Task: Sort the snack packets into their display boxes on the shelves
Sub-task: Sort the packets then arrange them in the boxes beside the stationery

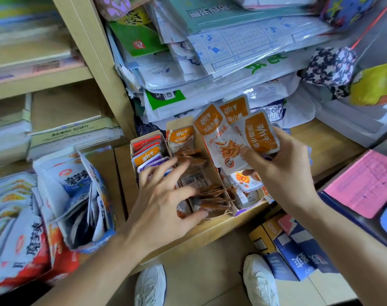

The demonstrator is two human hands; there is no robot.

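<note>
Above the cardboard display boxes (220, 180) on the wooden shelf (188, 237), right hand (283, 171) pinching 3 orange-and-white snack packets (223, 138) fanned out, left hand (163, 202) spread wide, fingers straight over the middle box (179, 123) of brown packets (194, 160), 2 white shoes (150, 286) below

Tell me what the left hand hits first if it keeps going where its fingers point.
Most likely the brown packets lying in the middle display box, just beyond the left hand. Depth is unclear, so they may already touch.

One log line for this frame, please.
stage: sorting | left hand: open, fingers spread over middle box | right hand: holds three orange packets, fanned | status: not yet boxed
</note>
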